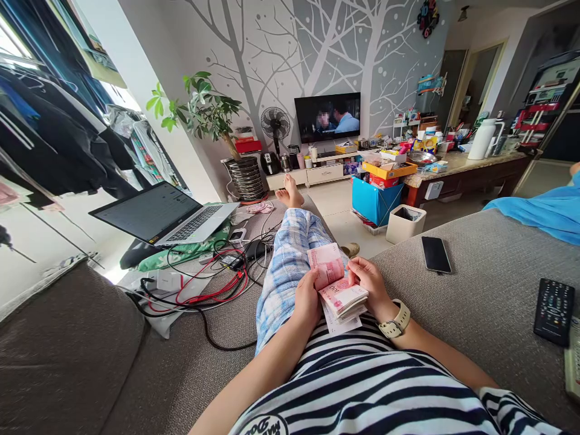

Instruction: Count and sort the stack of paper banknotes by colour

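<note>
A thick stack of red banknotes [344, 297] rests over my lap, its top note marked 100. My left hand [308, 297] is closed on the left side of the stack, fingers mostly hidden beneath it. Some notes [327, 266] are folded up and away from the rest, beyond my left thumb. My right hand [369, 281], with a pale watch [395, 320] on the wrist, pinches the far right edge of the notes. A paler, purplish note [341, 325] sticks out under the stack, against my striped shirt.
On the sofa to my left lie an open laptop [181, 217] and tangled red and black cables [222, 284]. A phone [435, 254] and a remote control [554, 311] lie to my right. Beyond stand a bin [405, 225], a blue box [376, 200] and a cluttered table [471, 163].
</note>
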Available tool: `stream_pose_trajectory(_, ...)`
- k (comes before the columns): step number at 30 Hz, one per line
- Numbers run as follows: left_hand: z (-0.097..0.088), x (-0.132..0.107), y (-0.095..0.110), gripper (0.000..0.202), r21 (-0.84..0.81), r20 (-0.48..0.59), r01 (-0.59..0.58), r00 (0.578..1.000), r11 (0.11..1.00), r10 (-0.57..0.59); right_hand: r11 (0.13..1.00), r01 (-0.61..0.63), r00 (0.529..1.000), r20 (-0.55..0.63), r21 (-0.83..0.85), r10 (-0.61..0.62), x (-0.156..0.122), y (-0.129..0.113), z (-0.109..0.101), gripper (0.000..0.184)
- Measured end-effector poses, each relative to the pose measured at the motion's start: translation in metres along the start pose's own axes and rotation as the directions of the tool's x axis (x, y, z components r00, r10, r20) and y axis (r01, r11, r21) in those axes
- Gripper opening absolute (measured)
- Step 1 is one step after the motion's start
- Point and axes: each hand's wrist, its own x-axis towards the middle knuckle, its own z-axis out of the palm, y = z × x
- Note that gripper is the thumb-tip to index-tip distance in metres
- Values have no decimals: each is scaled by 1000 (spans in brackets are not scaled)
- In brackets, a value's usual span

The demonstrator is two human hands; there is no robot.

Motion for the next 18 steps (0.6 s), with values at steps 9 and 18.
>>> stream_pose_trajectory(9,5,-9,7,15,-29,66,20,998,999,-18,999,-36,995,-94,-19,34,4,2,1,38)
stream_pose_trajectory(18,1,-7,3,17,-7,155,46,987,999,-45,998,-28,998,-52,-53,25,5,15,-6,30)
